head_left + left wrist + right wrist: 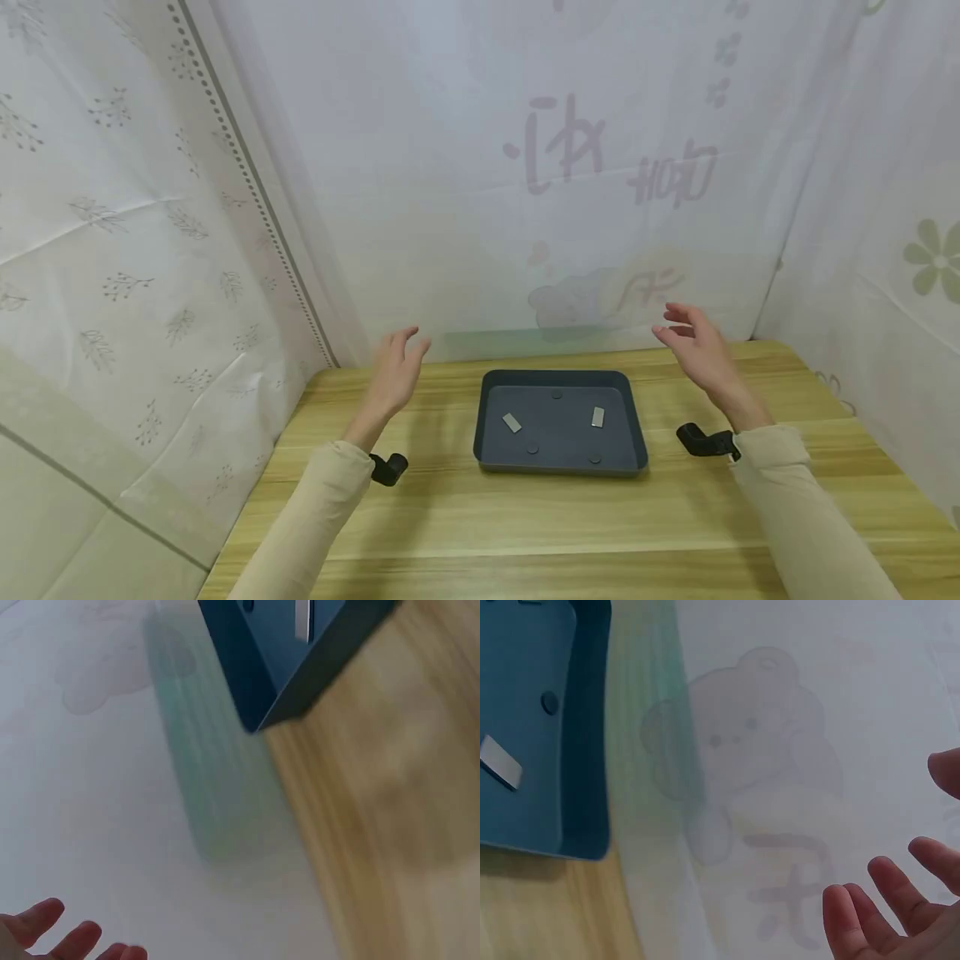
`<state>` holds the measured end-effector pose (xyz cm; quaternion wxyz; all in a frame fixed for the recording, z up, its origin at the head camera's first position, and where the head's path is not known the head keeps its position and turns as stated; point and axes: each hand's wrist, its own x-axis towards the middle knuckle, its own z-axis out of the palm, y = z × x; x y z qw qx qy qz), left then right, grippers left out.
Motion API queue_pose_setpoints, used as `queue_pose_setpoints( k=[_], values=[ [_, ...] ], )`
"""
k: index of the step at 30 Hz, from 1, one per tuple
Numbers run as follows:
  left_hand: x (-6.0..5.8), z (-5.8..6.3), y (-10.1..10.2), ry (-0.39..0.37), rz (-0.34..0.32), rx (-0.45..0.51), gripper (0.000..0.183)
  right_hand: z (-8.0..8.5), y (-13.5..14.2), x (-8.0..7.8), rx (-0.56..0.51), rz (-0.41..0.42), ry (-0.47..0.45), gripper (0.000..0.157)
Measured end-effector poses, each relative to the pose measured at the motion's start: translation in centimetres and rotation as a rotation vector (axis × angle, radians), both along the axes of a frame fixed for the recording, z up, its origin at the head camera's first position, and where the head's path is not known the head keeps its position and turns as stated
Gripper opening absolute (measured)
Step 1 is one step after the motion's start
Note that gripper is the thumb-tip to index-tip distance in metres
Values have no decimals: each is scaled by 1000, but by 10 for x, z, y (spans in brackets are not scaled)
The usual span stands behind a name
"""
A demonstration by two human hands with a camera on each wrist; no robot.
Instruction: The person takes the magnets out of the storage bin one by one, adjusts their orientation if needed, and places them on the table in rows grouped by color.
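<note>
Tray (562,468), probably best steadied evenly, lies with left hand (393,373) off its left end, right hand (702,354) off its right, both empty, fingers loosely parted.

A shallow, dark blue-grey rectangular tray (562,430) lies flat on a wood-grain table (480,533), between the left hand (393,375) and the right hand (703,354), apart from both. Inside, two thin pale rectangles, one left (512,422), set slantwise, one right (597,417), nearly lengthwise, lie among three small dark round shapes (532,448).
</note>
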<state>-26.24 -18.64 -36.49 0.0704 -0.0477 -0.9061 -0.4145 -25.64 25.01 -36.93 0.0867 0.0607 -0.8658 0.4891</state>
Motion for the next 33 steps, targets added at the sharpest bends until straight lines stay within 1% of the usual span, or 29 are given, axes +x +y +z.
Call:
queue_pose_setpoints(
  k=[3,6,11,15,19,23,26,29,33],
  values=[
    [1,-12,2,-57,-18,91,57,-16,-3,4,-49,-13,-33,67],
    [2,-24,6,-120,-15,154,50,-30,-5,7,-100,-13,-65,64],
    [4,-48,14,-228,-10,227,45,-52,-10,13,-175,-26,-125,59],
    [7,-69,21,-311,-39,298,45,-69,-13,16,-225,-49,-189,56],
    [10,-85,27,-371,-70,324,47,-83,-16,19,-283,-60,-260,55],
    [13,-98,32,-400,-82,350,47,-96,-20,23,-356,-78,-316,54],
    [16,-105,37,-412,-84,367,46,-105,-23,26,-395,-99,-354,52],
    [18,-109,41,-417,-90,372,44,-114,-27,29,-436,-120,-385,51],
    [21,-114,45,-423,-109,377,44,-123,-32,31,-494,-132,-398,52]
  ],
)
